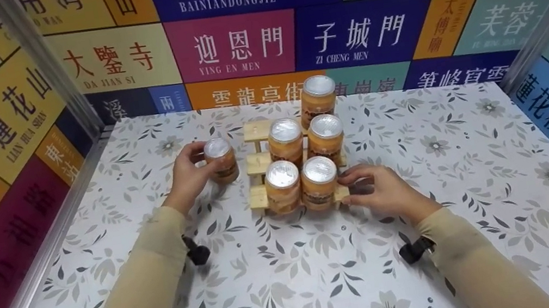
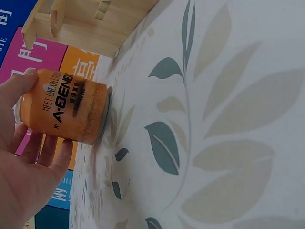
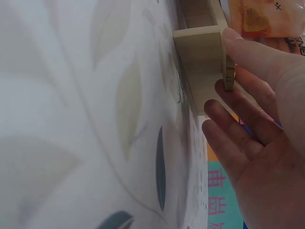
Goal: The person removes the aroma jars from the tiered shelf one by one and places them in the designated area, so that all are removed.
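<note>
My left hand [image 1: 192, 172] holds an orange can [image 1: 225, 170] with a silver lid, just left of a small stepped wooden rack [image 1: 259, 199]. In the left wrist view this can [image 2: 66, 107] stands at the tabletop, thumb on one side and fingers on the other. My right hand [image 1: 382, 189] pinches the right end of the rack's lowest step, with the thumb and forefinger at the wooden edge [image 3: 202, 45] in the right wrist view. Similar cans stand on the rack: a front pair [image 1: 284, 196], a middle pair [image 1: 326, 140] and one top can [image 1: 319, 100] at the right.
A white tabletop [image 1: 295, 283] with a grey leaf pattern lies under everything. Colourful panels with Chinese lettering [image 1: 235, 44] close off the back and both sides. Clear edge strips [image 1: 35, 280] run along the table's sides.
</note>
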`<state>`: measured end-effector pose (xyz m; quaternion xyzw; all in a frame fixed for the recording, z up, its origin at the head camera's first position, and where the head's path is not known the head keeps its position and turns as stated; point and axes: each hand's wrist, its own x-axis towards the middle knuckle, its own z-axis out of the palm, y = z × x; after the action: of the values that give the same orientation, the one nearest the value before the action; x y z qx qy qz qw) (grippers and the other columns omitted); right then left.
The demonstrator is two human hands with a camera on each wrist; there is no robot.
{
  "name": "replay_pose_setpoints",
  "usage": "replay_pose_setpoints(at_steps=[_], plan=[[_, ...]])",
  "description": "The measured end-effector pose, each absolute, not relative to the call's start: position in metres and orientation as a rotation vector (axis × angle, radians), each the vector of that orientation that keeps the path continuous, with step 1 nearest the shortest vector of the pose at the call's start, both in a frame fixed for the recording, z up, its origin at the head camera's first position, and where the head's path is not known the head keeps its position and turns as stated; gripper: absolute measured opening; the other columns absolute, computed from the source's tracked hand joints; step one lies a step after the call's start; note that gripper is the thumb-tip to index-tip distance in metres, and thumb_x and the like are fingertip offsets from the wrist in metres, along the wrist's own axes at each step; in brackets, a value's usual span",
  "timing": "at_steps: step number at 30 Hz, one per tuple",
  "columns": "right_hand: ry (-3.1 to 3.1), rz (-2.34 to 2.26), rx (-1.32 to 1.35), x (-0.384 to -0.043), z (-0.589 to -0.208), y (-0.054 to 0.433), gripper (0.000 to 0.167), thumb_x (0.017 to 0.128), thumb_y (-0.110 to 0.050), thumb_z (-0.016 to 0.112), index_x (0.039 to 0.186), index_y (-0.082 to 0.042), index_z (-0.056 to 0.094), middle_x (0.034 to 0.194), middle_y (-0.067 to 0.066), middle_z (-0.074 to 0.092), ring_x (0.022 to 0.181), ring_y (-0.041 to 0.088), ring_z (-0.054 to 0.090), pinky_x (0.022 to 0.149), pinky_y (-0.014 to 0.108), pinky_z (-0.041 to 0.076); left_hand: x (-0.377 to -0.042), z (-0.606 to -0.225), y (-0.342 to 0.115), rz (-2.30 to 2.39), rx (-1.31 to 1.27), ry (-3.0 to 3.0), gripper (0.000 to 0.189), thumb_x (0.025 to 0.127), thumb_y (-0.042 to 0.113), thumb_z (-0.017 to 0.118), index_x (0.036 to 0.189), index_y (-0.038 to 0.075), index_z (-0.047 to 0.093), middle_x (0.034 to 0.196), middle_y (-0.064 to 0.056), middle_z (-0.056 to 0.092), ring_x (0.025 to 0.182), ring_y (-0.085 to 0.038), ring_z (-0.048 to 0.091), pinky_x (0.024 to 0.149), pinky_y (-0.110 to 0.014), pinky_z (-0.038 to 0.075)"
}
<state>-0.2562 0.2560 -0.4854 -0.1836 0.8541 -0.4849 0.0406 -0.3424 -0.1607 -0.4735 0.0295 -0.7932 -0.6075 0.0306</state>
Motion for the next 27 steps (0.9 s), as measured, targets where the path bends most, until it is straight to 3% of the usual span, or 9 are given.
replay_pose_setpoints(at_steps=[6, 13, 21, 27], plan=[[2.620, -1.467, -0.557, -0.258, -0.486, 0.257, 0.035, 0.083, -0.012, 0.087, 0.113, -0.001, 0.073, 0.132, 0.018, 0.065, 0.118, 0.038, 0.066, 0.104, 0.049, 0.055, -0.343, -0.470, -0.166, -1.919, 0.019, -2.421, 0.062, 0.085, 0.015, 0.084, 0.139, 0.006, 0.054, 0.142, -0.013, 0.056, 0.133, -0.028, 0.051, 0.112, -0.041, 0.045], [2.617, -1.446, -0.546, -0.258, -0.486, 0.258, 0.035, 0.083, -0.014, 0.087, 0.114, -0.004, 0.074, 0.132, 0.015, 0.066, 0.119, 0.036, 0.066, 0.104, 0.047, 0.056, -0.343, -0.455, -0.171, -1.835, 0.002, -2.409, 0.060, 0.088, 0.022, 0.083, 0.140, 0.012, 0.055, 0.142, -0.010, 0.057, 0.134, -0.030, 0.052, 0.110, -0.042, 0.048], [2.606, -1.467, -0.548, -0.257, -0.485, 0.259, 0.036, 0.082, -0.011, 0.087, 0.115, -0.003, 0.073, 0.131, 0.015, 0.065, 0.120, 0.035, 0.065, 0.104, 0.046, 0.055, -0.348, -0.422, -0.164, -1.733, -0.062, -2.379, 0.058, 0.088, 0.024, 0.083, 0.138, 0.010, 0.057, 0.142, -0.011, 0.059, 0.132, -0.027, 0.053, 0.113, -0.041, 0.045], [2.627, -1.439, -0.555, -0.257, -0.485, 0.257, 0.036, 0.082, -0.013, 0.087, 0.115, -0.004, 0.073, 0.131, 0.015, 0.066, 0.121, 0.035, 0.065, 0.105, 0.047, 0.055, -0.345, -0.406, -0.147, -1.755, -0.102, -2.358, 0.055, 0.090, 0.028, 0.082, 0.137, 0.015, 0.058, 0.140, -0.004, 0.060, 0.130, -0.023, 0.054, 0.111, -0.039, 0.047]])
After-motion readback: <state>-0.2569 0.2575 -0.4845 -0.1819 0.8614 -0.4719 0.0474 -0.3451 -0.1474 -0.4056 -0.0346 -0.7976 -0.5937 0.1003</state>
